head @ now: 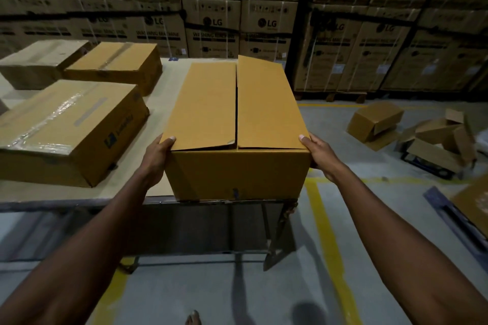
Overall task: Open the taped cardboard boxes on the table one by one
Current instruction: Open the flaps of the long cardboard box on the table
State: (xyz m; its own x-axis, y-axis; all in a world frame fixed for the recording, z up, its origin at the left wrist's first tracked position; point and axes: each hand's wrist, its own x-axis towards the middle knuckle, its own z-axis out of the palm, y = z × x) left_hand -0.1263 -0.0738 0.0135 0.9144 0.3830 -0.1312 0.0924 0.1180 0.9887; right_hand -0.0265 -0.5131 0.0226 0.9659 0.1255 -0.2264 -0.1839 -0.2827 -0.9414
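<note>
A large brown cardboard box (pixel 235 124) stands at the near right corner of the table (pixel 79 192). Its two top flaps are untaped, with a dark gap down the middle and the right flap lifted slightly at the far end. My left hand (pixel 158 155) grips the box's near left top corner, thumb on the flap. My right hand (pixel 320 155) grips the near right corner, thumb on top. Three taped boxes lie to the left: a near one (pixel 68 129) with shiny clear tape, and two further back (pixel 116 66), (pixel 39 60).
Opened, empty boxes (pixel 375 121), (pixel 443 145) lie scattered on the grey floor to the right. Yellow floor lines (pixel 327 240) run beside the table. Stacked appliance cartons (pixel 264 26) form a wall behind. Another box (pixel 475 206) sits at the right edge.
</note>
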